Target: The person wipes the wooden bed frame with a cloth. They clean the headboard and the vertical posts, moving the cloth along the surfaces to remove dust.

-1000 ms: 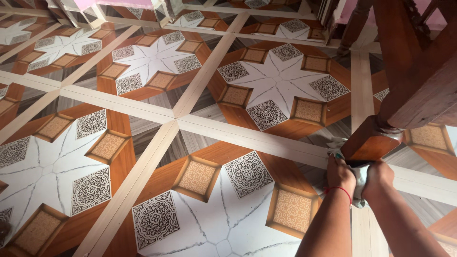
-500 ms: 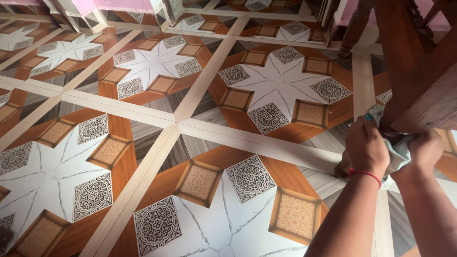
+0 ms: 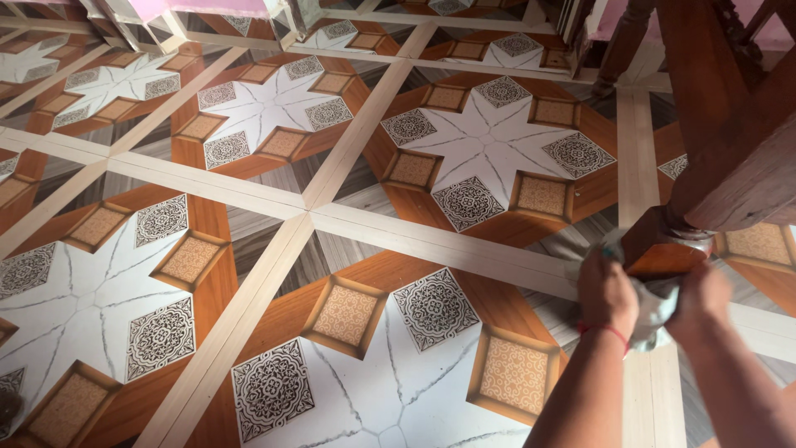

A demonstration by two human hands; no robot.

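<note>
Grey-green cloth (image 3: 655, 303) is sitting bunched between both hands, wrapped against the square base of the dark wooden furniture leg (image 3: 663, 249), low at the right edge of the patterned floor (image 3: 332, 207).

Handling read: cloth looks soft, light and limp, so it is folding to whatever it is pressed on; best held as a wad in the palm, with fingers pinning the loose ends. Leg looks stiff, heavy and polished, likely slick under the cloth; its block-shaped foot is giving flat faces to press on.

Left hand (image 3: 607, 290) is closing over the cloth on the leg's near-left side, knuckles up, red thread band at the wrist. Right hand (image 3: 703, 297) is gripping the same cloth from the right side, fingers curled in; slightly motion-blurred, so exact finger placement is unclear.

Pose: both forearms are coming in from the bottom right corner, angled up and inward, wrists nearly level, hands set either side of the foot with the cloth bridging them.

Floor is showing star and diamond tiles in orange, white and grey, with pale strips crossing between.
</note>
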